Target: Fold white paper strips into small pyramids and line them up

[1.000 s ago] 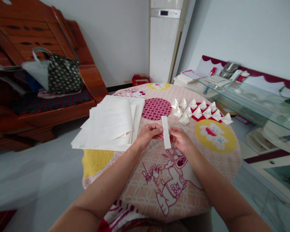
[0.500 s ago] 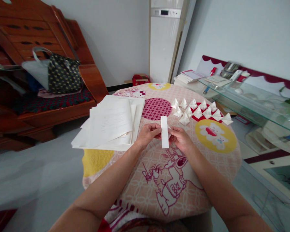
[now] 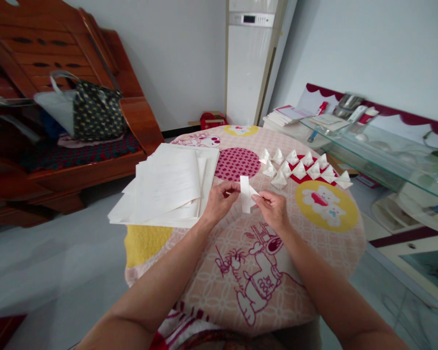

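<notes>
Paper [image 3: 245,194], one folded white piece, pinched by left hand [image 3: 221,201] and right hand [image 3: 273,208] over round table [image 3: 211,272] | twelve small folded shapes [image 3: 299,170] beyond right hand | one pile of sheets [image 3: 168,180] just beside left hand, crowding that side

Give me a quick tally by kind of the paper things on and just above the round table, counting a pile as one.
Small peaked paper shapes: 12
Folded paper held up: 1
Paper pile: 1 (its sheets cannot be counted)
Total: 14
</notes>
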Available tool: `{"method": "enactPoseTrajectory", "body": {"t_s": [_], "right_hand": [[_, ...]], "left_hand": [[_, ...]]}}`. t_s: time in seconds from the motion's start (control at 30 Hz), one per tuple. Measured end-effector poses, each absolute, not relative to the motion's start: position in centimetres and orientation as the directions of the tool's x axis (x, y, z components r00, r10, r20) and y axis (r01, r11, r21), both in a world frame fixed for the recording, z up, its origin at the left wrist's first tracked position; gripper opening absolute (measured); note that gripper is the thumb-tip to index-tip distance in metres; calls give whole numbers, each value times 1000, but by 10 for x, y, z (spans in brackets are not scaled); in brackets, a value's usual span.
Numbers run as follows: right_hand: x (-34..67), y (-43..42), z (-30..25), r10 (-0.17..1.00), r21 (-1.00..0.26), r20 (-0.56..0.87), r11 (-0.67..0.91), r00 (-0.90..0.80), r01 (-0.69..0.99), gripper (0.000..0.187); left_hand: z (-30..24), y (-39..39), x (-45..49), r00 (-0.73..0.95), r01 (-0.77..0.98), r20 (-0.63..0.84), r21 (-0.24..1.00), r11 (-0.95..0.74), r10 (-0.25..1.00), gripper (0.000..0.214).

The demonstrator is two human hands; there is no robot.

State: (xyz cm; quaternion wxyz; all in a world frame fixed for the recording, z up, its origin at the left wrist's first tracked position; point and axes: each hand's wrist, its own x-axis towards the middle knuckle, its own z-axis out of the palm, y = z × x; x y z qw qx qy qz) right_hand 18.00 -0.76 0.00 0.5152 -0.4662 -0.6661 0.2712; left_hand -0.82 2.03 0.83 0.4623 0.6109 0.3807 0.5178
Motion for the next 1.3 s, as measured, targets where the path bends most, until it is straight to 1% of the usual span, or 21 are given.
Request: {"method": "enactPoseTrajectory", "body": {"t_s": [0.1, 0.2, 0.3, 0.43, 0.57, 0.67, 0.8, 0.87, 1.0, 1.1, 1.2, 1.3], "right_hand": [[178, -10, 4, 846, -748, 531, 493, -43, 444, 34], [177, -13, 9, 841, -725, 533, 511, -94, 462, 31], [177, -17, 15, 874, -800, 476, 478, -100, 362, 24], [182, -17, 21, 929, -913, 369, 370, -39, 172, 28], [184, -15, 22, 952, -952, 290, 297, -102, 67, 32], [184, -14, 21, 962, -969, 238, 245, -133, 39, 28], [184, -16, 26, 953, -967, 246, 253, -178, 21, 17], [183, -17, 30, 950, -966, 250, 257, -189, 11, 15], [183, -20, 33, 949, -969, 240, 245, -203, 2, 16], [185, -21, 30, 951, -987, 156, 164, -268, 5, 16], [189, -21, 28, 944, -994, 103, 90, -315, -56, 18], [191, -20, 26, 944, -991, 108, 79, -312, -104, 21]], "left_hand": [[12, 18, -10, 194, -33, 269, 963, -268, 943, 11], [15, 17, -13, 250, -91, 232, 972, -216, 940, 17], [17, 17, -16, 325, -131, 243, 969, -211, 914, 21], [18, 17, -19, 439, -109, 252, 968, -228, 862, 21], [18, 14, -16, 500, -33, 247, 963, -267, 830, 16], [18, 12, -15, 501, -39, 246, 964, -262, 830, 14], [18, 12, -15, 522, -55, 231, 970, -238, 821, 14], [17, 12, -14, 521, -71, 228, 972, -224, 823, 16], [15, 13, -14, 520, -104, 214, 977, -187, 827, 18], [15, 14, -14, 537, -114, 198, 980, -162, 820, 17], [17, 14, -16, 555, -144, 181, 982, -121, 812, 20], [18, 15, -17, 580, -121, 140, 989, -85, 802, 24]]}}
